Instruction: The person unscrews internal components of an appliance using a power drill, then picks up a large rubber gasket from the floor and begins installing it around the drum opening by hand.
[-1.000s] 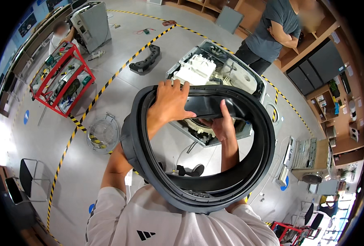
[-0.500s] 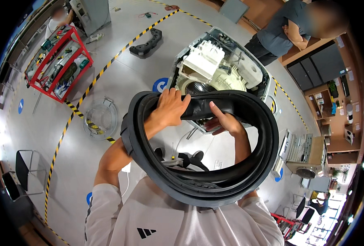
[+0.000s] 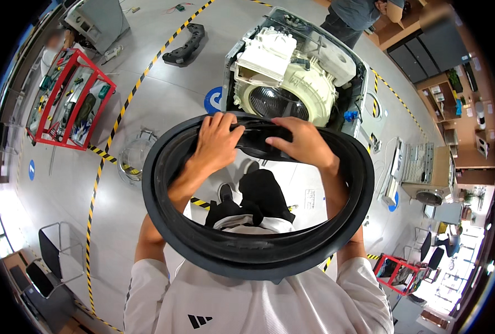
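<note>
A large black rubber door gasket (image 3: 258,257) hangs in front of my chest, with both my forearms passing through its opening. Its far edge is in the grip of my left hand (image 3: 215,143), whose fingers curl over the rim. My right hand (image 3: 307,146) holds the same far edge a little to the right, thumb and fingers closed on the rubber. Just beyond the gasket stands an opened washing machine (image 3: 364,75), its drum (image 3: 278,103) showing inside a cream-coloured tub (image 3: 320,94).
A round clear door (image 3: 131,157) lies on the floor at left, near a red tool cart (image 3: 84,146). A dark curved part (image 3: 187,47) rests farther back. Beyond the machine stands a person (image 3: 352,21). Chairs (image 3: 49,250) stand at lower left; another washer (image 3: 425,192) is at right.
My right hand has moved up and now grips the gasket's far edge. The gasket has shifted slightly left, and the whole view has tilted, showing my legs beneath.
</note>
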Tool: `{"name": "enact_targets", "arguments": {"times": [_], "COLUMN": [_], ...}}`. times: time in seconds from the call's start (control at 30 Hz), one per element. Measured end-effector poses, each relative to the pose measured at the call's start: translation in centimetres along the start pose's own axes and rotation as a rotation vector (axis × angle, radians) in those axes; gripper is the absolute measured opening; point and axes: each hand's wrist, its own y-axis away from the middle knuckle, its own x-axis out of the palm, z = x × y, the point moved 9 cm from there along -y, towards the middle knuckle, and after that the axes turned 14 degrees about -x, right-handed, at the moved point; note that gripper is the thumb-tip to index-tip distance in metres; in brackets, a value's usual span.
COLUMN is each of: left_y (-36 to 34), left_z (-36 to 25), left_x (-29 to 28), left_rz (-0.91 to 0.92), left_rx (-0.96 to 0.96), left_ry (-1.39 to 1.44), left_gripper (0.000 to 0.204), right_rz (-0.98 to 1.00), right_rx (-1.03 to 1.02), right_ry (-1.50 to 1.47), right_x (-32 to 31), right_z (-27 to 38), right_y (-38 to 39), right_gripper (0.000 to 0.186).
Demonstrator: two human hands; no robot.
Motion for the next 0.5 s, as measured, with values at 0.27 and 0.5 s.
{"name": "enact_targets", "arguments": {"times": [0.27,0.5], "left_y": [-2.0,-5.8], "left_z": [0.9,0.7], "left_x": [-3.3,-6.3], "left_rz": [-0.102,-0.144], "left_rx": [0.043,0.173], "left_ry": [0.089,-0.04], "left_gripper": [0.035,0.034], "right_rz": [0.088,0.058], "right_rx": [-0.048,0.043], "right_ry": [0.306,0.264], "right_x": [4.2,2.6], "right_z": [-0.8,-4.3], "right_y": [-2.1,-6.2], "right_gripper": [0.109,0.092]}}
